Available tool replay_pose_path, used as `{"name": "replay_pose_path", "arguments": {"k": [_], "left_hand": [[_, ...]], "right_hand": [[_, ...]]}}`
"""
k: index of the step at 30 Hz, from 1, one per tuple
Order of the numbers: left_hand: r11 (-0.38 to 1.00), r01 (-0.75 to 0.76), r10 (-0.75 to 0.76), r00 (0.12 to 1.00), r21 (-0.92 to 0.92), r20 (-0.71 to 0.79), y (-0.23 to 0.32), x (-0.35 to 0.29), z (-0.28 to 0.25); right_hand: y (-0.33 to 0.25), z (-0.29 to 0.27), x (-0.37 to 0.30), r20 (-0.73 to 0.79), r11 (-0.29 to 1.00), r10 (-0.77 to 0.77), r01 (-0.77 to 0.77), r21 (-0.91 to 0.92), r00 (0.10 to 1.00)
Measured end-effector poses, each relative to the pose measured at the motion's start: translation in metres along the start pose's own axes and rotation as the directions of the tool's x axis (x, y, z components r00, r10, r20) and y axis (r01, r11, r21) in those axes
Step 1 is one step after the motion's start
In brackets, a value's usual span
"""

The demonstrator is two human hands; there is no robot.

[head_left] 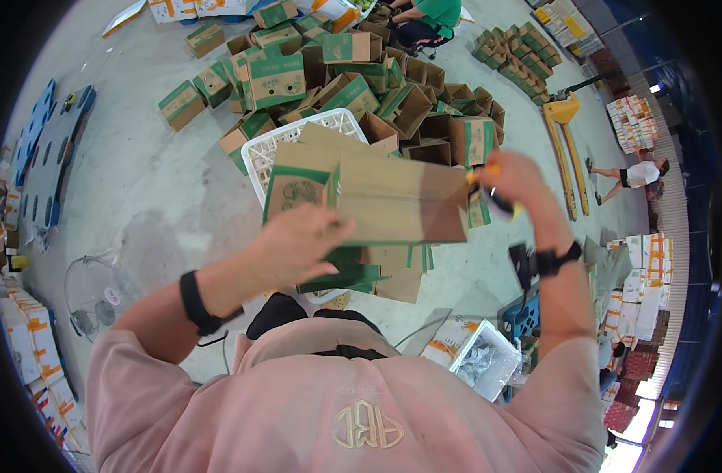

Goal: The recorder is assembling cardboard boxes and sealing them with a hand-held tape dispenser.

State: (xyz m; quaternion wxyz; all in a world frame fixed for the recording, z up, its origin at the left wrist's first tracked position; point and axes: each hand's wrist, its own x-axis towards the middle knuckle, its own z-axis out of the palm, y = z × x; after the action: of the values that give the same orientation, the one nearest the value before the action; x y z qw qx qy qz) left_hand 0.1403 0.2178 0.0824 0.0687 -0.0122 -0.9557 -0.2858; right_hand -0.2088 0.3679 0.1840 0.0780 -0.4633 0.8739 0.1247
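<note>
1. A pale concrete floor (180, 185) runs through a wide warehouse; at far left are blue pallets (57, 158).
2. A white plastic basket (260, 162) shows beneath the work, and behind it spreads a loose pile of green-and-brown cartons (276, 83).
3. The left hand (298, 244) has its fingers loosely spread over the near left part of a cardboard box (400, 197); whether they touch it, I cannot tell.
4. That box lies in front of the person, above the basket, its seamed brown face upward.
5. A white foam box (487, 363) stands nearer the person, lower right.
6. The right hand (520, 181) is curled around a yellow-and-dark tool (495, 189) at the box's right end.
7. Beyond are a yellow pallet jack (564, 110) and stacked white cartons (633, 122).
</note>
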Motion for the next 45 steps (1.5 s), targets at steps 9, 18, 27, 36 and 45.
{"name": "replay_pose_path", "arguments": {"k": [9,18,27,36,45], "left_hand": [[0.917,-0.376,0.398,0.874,0.132,-0.277,-0.011,0.05,0.048],[0.923,-0.376,0.386,0.895,0.088,-0.225,-0.024,0.059,0.045],[0.884,-0.466,0.461,0.867,0.017,-0.19,-0.024,0.074,0.024],[0.899,-0.424,0.438,0.879,0.111,-0.185,0.009,0.079,0.06],[0.925,-0.379,0.37,0.899,0.007,-0.233,0.017,0.077,0.067]], "right_hand": [[-0.155,-0.031,0.162,0.216,0.986,-0.147,0.127,0.105,0.965],[-0.092,-0.136,0.052,0.493,0.981,-0.191,0.145,0.13,0.849],[0.0,-0.065,-0.164,0.216,0.616,0.343,-0.393,0.683,0.914],[-0.047,-0.064,0.09,-0.031,0.896,-0.105,0.108,0.43,0.994],[-0.163,0.002,0.167,0.535,0.995,-0.087,0.101,0.002,0.84]]}}
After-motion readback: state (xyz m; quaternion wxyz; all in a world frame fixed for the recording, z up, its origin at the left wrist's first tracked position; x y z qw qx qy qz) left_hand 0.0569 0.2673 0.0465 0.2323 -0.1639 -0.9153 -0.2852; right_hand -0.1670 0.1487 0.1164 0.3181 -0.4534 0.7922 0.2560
